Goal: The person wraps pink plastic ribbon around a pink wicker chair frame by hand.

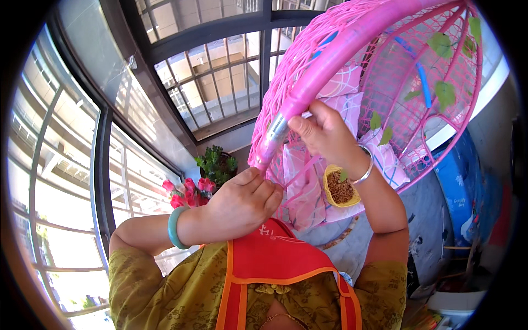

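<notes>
A pink hanging basket chair [421,104] with woven netting stands in front of me. Its thick tubular frame [335,52] is wrapped in glossy pink, with a bare silver stretch of metal [276,127] showing. My left hand [242,201] is closed around the frame just below that stretch, fingers curled. Beside the bare metal, my right hand [330,135] has its thumb and fingers closed at the edge of the pink wrapping. A thin pink strip [302,171] runs slantwise near my left fingers; where its ends go is hidden.
Pink patterned cushions [308,201] lie in the chair, with a yellow basket of brown bits [340,187] on them. Red flowers [190,191] and a potted plant [217,165] stand left, near barred windows [214,77]. A blue bag-like object [456,192] is at right.
</notes>
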The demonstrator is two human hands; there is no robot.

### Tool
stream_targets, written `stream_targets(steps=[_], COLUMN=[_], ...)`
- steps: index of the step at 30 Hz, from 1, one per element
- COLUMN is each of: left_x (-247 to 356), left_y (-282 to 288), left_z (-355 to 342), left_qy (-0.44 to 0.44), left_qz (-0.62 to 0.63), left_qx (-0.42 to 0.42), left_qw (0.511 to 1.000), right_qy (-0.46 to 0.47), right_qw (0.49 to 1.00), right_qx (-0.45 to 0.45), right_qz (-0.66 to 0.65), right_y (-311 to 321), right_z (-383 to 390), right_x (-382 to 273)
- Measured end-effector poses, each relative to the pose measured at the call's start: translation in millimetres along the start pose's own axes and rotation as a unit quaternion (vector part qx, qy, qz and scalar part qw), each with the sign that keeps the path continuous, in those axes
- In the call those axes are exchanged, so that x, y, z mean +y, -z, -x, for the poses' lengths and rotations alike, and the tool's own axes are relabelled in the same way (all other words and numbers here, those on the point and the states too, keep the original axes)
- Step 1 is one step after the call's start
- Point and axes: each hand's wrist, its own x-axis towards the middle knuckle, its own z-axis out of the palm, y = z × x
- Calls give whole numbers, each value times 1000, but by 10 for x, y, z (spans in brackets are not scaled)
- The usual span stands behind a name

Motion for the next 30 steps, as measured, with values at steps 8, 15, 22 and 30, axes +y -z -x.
stream_targets(steps=[8, 15, 22, 30], left_x=[290, 704, 1979, 124], left_y=[-158, -1102, -1469, -1044], left_z=[583, 1734, 3381, 1341], left_qy=[244, 400, 555, 513], left_qz=[95, 47, 32, 183], left_qx=[-177, -42, -410, 151], left_qw=[949, 914, 723, 825], right_qy=[64, 27, 66, 47], right_qw=[996, 998, 992, 996], right_qx=[-56, -62, -55, -69], right_qz=[41, 12, 95, 30], right_y=[159, 178, 254, 230], right_z=[-201, -407, -560, -597], right_x=[-18, 110, 175, 163])
